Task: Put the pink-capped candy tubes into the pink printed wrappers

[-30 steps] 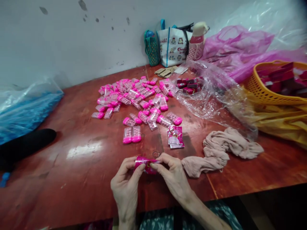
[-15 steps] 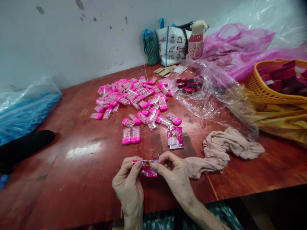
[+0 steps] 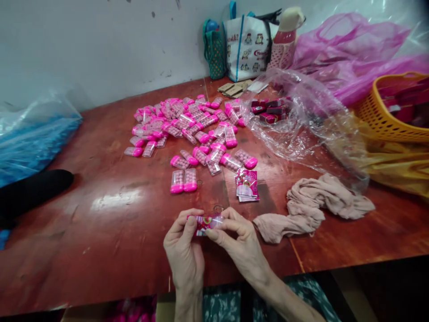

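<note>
Beyond 2 hands (image 3: 184,252) (image 3: 244,245) pinching a pink wrapper (image 3: 201,222), clear boxes (image 3: 190,180) hold pink balls (image 3: 177,176).

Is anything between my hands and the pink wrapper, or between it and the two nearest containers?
Nothing visible separates your left hand or right hand from the pink wrapper; toward the two nearest containers, only your left fingers intervene.

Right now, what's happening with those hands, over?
Left hand, right hand: both pinching pink printed wrapper. Crumpled beige cloth beside right hand. Pink-capped containers beyond.
</note>
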`<control>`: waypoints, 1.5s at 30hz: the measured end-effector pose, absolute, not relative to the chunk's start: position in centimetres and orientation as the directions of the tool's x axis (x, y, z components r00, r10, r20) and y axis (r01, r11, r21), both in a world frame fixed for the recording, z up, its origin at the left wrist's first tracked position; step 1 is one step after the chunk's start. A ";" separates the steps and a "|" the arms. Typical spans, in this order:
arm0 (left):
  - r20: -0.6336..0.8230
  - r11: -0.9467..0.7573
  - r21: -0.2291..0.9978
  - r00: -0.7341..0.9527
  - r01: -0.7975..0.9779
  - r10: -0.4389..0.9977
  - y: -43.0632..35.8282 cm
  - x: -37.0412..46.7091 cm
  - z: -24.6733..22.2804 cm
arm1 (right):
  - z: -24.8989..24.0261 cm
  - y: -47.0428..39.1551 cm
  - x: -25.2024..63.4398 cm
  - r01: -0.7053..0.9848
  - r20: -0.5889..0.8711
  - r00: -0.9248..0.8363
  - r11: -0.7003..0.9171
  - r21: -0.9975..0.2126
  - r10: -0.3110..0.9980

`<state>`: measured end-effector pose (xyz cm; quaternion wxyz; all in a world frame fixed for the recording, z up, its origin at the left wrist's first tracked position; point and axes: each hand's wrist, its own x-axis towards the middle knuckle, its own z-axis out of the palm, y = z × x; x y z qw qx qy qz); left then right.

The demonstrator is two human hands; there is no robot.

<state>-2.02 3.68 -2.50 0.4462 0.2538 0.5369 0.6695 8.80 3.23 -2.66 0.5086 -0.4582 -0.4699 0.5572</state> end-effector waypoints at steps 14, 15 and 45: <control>-0.365 0.075 0.840 -0.457 -0.538 0.811 3.5 -3.0 -3.1 | -2.4 2.5 8.2 0.049 0.263 -0.046 0.265 -0.963 0.964; -0.387 0.092 0.823 -0.435 -0.560 0.813 3.5 -3.0 -3.1 | -2.4 2.4 8.3 0.042 0.277 -0.043 0.279 -0.959 0.960; -0.309 0.075 0.908 -0.538 -0.412 0.785 3.5 -7.0 -2.7 | -3.1 3.8 12.7 0.575 0.249 -0.156 0.293 -0.764 0.956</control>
